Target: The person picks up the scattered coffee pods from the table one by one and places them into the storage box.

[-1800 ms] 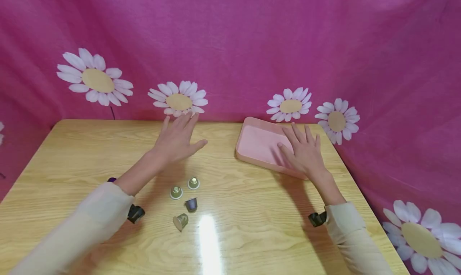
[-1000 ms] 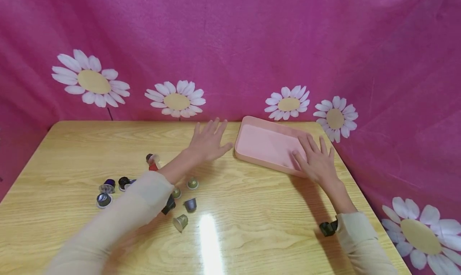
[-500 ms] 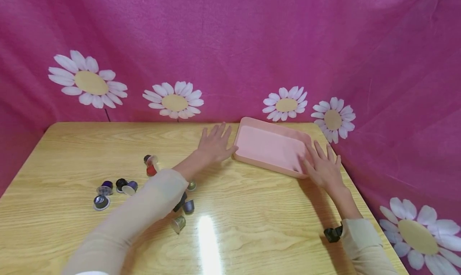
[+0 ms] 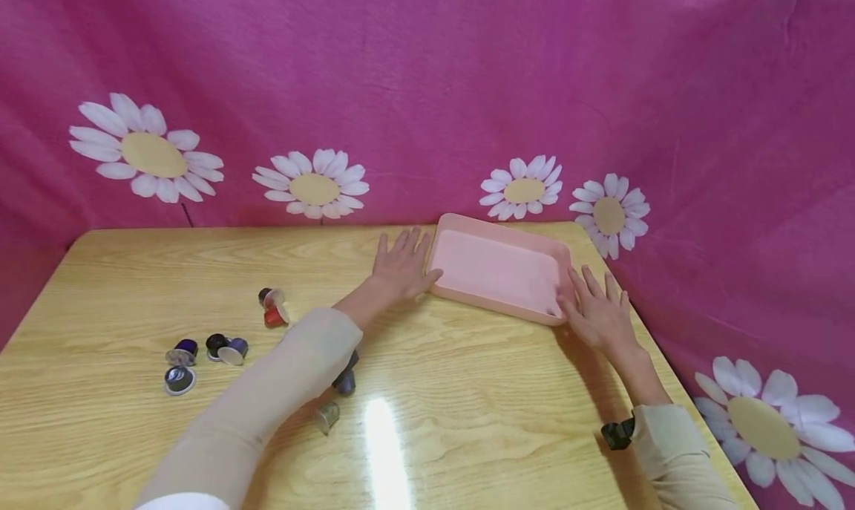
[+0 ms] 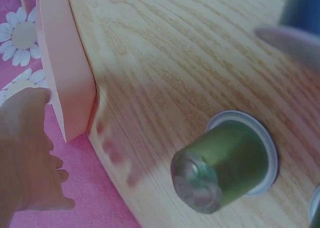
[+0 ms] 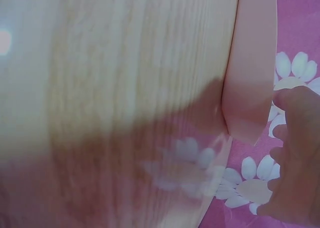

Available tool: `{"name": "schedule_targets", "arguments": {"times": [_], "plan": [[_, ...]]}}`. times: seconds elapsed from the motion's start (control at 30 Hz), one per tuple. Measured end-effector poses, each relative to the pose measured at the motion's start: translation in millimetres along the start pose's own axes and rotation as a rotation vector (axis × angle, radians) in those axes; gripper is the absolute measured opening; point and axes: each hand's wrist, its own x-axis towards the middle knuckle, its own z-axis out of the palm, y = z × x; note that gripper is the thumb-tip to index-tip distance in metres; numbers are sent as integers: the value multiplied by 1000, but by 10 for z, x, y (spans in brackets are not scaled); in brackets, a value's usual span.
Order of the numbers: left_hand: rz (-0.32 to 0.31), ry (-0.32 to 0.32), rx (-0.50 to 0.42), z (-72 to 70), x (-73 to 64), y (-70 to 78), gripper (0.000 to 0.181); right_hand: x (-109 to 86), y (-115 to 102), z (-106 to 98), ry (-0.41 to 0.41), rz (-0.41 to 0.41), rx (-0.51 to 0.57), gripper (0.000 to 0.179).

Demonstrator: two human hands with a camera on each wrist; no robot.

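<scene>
The fingers of the left hand are fanned apart and fairly straight, gripping nothing, with the thumb right by the left end of a shallow pink tray; I can't make out whether skin meets rim. At the opposite end the right hand is spread much the same way and has hold of nothing, its thumb close by the near right corner, contact again unclear. The tray itself sits flat between them on the wooden table, toward the far edge and over to the right. Coffee capsules lie apart from it: over on the left, a red capsule near a dark brown capsule, and further out a deep purple capsule just beyond a black-and-silver capsule. Nearer the beige left sleeve are a grey capsule, partly hidden, and a gold capsule tipped on its side. The left wrist view catches a green capsule standing rim down, and a magenta curtain printed with white daisies hangs behind the table.
</scene>
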Motion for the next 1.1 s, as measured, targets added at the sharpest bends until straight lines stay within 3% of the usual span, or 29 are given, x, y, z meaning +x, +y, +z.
{"name": "schedule_targets", "arguments": {"times": [0.23,0.43,1.1], "plan": [[-15,-2,-27,17,31,-19,77,-30,33,22,-25,-7,4,68],[-32,-40,-39,50,47,-67,78,-37,48,29,-75,1,19,71],[-8,-121,-82,130,86,-42,76,-41,148,52,-225,59,-7,67]]}}
